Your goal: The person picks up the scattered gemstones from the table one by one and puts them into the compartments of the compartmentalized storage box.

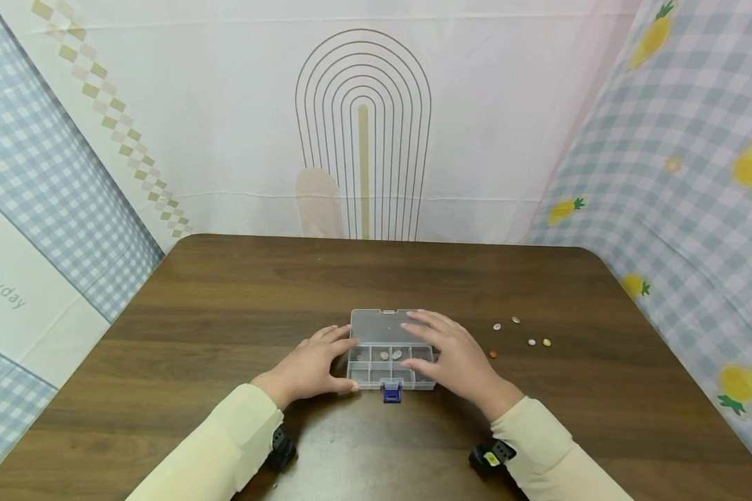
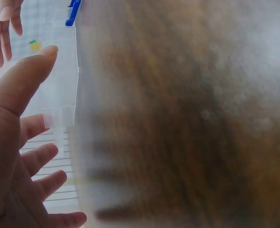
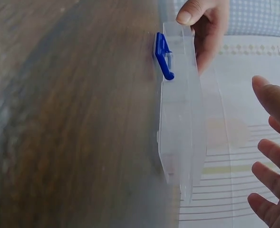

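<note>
A clear compartment box (image 1: 363,376) stands on the table with its lid (image 1: 376,327) folded back and a blue latch (image 1: 392,394) hanging at the front. Small pale pebble-like pieces (image 1: 384,355) lie in its back row of compartments. My left hand (image 1: 310,365) holds the box's left end, its thumb at the front corner and forefinger near the hinge. Above the right part of the box hovers my right hand (image 1: 460,358), its fingers spread and holding nothing. In the right wrist view a gap separates those fingers (image 3: 270,183) from the box (image 3: 180,114).
Several small loose pieces lie right of the box, among them a reddish-brown one (image 1: 492,354), a white one (image 1: 497,326) and a yellowish one (image 1: 546,342). The brown wooden table (image 1: 225,292) meets a hanging white cloth (image 1: 238,139) at the back.
</note>
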Motion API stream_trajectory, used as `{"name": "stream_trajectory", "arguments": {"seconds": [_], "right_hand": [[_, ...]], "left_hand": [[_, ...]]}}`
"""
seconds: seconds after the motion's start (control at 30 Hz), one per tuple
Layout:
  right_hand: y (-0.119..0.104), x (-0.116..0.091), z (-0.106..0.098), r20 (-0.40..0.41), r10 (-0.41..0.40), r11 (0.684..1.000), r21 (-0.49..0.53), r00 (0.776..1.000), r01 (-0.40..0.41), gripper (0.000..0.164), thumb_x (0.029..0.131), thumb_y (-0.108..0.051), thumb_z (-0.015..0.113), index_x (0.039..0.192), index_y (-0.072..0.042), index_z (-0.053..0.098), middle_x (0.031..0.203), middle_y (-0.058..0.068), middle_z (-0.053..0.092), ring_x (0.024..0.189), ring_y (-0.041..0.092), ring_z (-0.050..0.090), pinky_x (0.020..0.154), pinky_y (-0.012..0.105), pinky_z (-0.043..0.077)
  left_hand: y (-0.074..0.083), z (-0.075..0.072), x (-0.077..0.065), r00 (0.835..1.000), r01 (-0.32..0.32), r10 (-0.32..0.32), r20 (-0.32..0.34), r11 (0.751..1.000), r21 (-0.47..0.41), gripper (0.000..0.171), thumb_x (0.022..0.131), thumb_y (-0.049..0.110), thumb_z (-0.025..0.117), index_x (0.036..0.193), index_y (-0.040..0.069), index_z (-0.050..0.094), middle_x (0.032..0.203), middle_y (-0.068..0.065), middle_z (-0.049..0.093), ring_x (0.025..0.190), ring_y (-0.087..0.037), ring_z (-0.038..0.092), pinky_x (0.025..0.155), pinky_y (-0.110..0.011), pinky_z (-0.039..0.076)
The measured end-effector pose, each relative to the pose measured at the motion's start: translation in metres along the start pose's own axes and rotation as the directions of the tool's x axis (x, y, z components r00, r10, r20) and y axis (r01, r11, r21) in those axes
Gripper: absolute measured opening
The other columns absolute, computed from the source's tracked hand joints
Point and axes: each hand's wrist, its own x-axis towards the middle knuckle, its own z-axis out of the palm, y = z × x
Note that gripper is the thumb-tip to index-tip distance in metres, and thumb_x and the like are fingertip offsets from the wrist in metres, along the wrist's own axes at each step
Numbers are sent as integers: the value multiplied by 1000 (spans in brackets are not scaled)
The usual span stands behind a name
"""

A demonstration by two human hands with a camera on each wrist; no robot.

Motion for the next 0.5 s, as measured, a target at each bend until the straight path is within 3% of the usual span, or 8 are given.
{"name": "stream_trajectory", "arguments": {"seconds": [0.3,0.5], "right_hand": [[12,-7,-8,-32,77,995,60,997,-75,58,75,-26,83,127,-7,64,136,8,57,128,30,49,100,51,42],[21,-13,-15,-34,180,976,131,983,-174,57,77,-22,82,128,-6,64,136,8,57,128,31,49,101,52,41]], "left_hand": [[0,-1,-1,1000,-3,3,1,1000,-12,75,80,46,76,143,15,49,156,-6,32,143,-35,25,107,-62,26],[1,-1,-1,1000,-2,2,5,1000,-15,75,80,45,76,143,15,49,156,-6,31,143,-35,25,107,-63,26]]}}
